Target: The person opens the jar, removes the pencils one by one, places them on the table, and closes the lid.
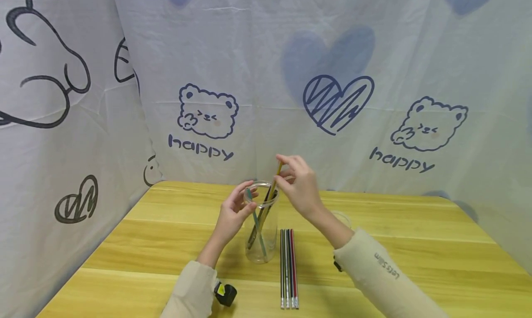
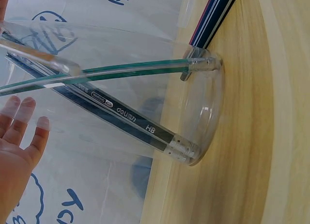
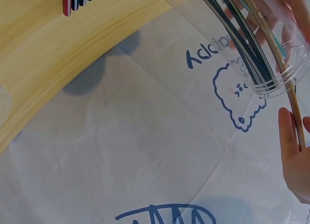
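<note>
Starting on the left, a pale sleeve (image 1: 191, 288) runs off the bottom edge, a black device (image 1: 225, 294) beside its cuff, and out of it comes the left hand (image 1: 233, 212), curved round the upper part of a clear jar (image 1: 272, 237), thumb on the near side, fingers beyond; the left-wrist view cuts that hand off at the frame edge. The jar stands on the wooden table (image 1: 174, 235), and inside it lean a green pencil (image 2: 140, 69) and dark pencils (image 2: 126, 115), bunched so closely that their number is hard to tell. Now the right hand (image 1: 299, 184), above the rim: thumb and fingers pinch a yellow pencil (image 1: 273, 185) upright-ish, its lower part down in the jar, its top partly covered by fingertips. Just right of the jar lies a row of pencils (image 1: 287, 267), silver ends nearest. Farther right, a clear round thing (image 1: 341, 216) is half hidden behind the right forearm, too faint to identify.
</note>
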Demonstrator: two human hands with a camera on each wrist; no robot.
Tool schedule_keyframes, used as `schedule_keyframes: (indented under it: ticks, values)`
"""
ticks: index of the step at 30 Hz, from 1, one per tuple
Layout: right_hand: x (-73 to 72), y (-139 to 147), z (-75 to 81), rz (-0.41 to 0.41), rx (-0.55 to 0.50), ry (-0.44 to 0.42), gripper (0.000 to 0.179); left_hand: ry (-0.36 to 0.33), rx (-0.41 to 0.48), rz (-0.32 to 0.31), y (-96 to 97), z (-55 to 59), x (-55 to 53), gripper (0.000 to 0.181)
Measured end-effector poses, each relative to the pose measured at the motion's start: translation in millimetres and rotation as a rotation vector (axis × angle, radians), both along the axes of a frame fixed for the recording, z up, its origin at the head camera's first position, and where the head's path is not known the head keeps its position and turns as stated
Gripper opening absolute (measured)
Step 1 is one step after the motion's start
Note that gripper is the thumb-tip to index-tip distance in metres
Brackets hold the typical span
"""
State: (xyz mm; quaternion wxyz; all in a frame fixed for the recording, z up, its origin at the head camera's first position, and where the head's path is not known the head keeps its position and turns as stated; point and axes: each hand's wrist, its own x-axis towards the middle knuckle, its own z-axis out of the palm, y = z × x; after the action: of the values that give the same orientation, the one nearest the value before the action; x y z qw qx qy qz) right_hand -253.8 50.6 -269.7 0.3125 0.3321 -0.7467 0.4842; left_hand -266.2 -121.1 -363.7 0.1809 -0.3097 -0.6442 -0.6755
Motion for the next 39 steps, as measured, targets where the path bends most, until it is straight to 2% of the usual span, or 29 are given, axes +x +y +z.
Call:
schedule_keyframes:
  ticks: [7, 14, 21, 26, 34, 39]
  values:
    - [-0.6, 3, 2.5, 0.011, -0.043, 0.052, 0.041, -0.017, 0.008, 0.000, 1.1, 0.2, 1.1, 0.048]
    - [-1.1, 6, 3.2, 0.024, -0.091, 0.060, 0.028, -0.026, 0.009, -0.003, 1.1, -0.1, 1.7, 0.047]
    - [-1.2, 8, 4.7, 0.042, -0.105, 0.128, 0.022, -0.027, 0.009, -0.004, 1.5, 0.1, 1.9, 0.049]
    - [-0.9, 9, 7.4, 0.076, -0.155, 0.131, 0.028, -0.022, 0.012, -0.008, 2.1, 0.6, 1.8, 0.049]
    - [-0.7, 15, 12.1, 0.100, -0.231, 0.073, 0.055, -0.012, 0.017, -0.012, 2.7, 1.5, 2.9, 0.049]
    - [-1.0, 17, 13.3, 0.107, -0.260, 0.084, 0.057, -0.015, 0.015, -0.005, 2.4, 1.0, 3.7, 0.048]
